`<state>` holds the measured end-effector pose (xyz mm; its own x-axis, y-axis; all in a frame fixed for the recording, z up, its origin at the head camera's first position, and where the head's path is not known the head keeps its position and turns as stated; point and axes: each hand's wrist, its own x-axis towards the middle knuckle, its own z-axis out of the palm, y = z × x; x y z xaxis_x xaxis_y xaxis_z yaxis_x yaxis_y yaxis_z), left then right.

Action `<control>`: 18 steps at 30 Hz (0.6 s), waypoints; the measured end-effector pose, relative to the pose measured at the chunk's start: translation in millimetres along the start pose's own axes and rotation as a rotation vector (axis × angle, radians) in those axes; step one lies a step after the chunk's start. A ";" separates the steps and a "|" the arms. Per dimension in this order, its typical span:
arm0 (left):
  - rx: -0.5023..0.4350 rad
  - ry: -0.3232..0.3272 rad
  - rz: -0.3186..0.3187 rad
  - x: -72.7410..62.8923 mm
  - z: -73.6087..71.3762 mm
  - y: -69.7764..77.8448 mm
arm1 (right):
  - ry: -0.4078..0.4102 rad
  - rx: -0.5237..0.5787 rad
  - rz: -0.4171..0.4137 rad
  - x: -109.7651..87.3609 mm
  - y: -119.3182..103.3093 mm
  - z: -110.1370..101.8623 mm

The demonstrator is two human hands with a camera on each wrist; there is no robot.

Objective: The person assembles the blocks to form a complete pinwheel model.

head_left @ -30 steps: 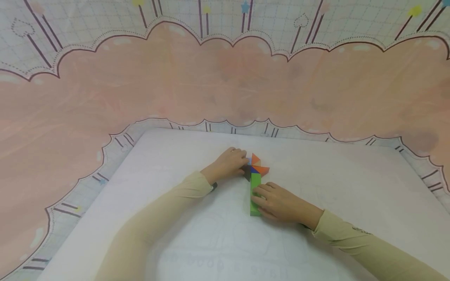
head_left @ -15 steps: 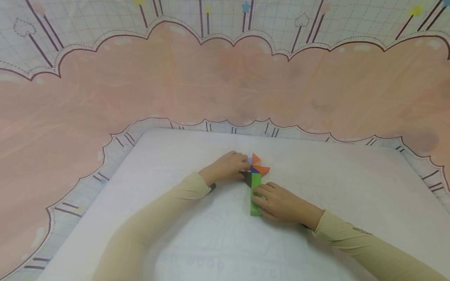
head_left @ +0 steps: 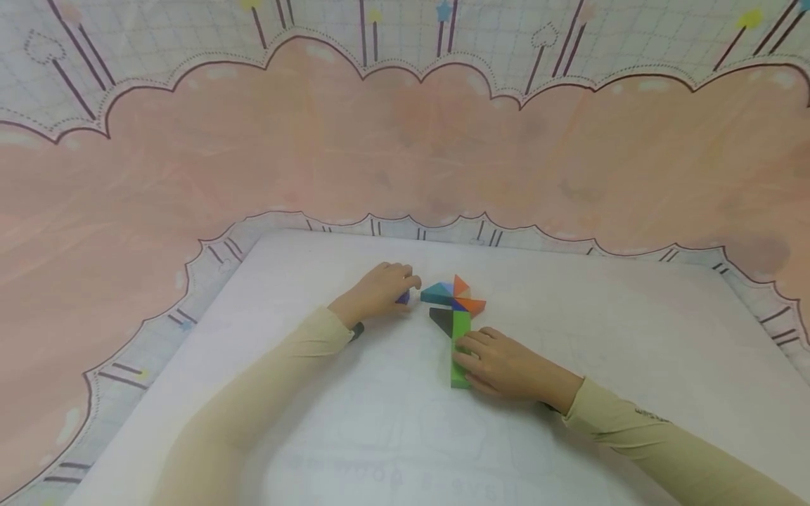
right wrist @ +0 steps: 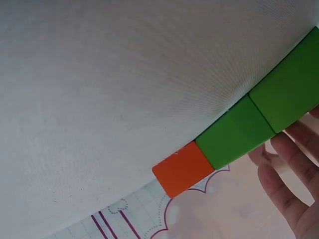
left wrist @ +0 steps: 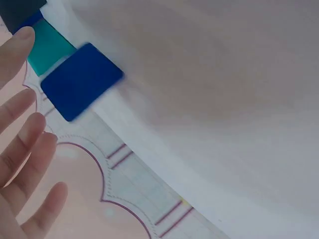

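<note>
partly hidden, ungripped blue block [head_left: 403, 298] by loosely spread left hand [head_left: 376, 290]; right hand [head_left: 501, 364] over green blocks [right wrist: 235, 133], grip unclear

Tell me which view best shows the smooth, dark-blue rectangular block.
Left wrist: the blue block shows a broad, unblocked face. In the head view, the left hand partly hides it; the right wrist view lacks it.

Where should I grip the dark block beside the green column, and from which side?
I'd take the dark block by its tapering left end, from the left. That end points away from the green column, which its right edge seems to meet. Pinch the slanted near side and far side, though the gap to the teal block looks tight.
</note>
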<state>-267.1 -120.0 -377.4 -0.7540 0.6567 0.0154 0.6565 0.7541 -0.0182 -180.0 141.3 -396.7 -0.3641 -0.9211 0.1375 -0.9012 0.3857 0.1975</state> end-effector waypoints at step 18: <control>0.076 0.038 0.108 9.9 -0.2 13.3 | 0.005 0.009 0.003 -1.0 1.0 -1.7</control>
<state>-265.8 -103.4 -377.3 -0.6763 0.7351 0.0471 0.7293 0.6772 -0.0975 -180.1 142.7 -395.0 -0.3659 -0.9197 0.1425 -0.9022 0.3881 0.1880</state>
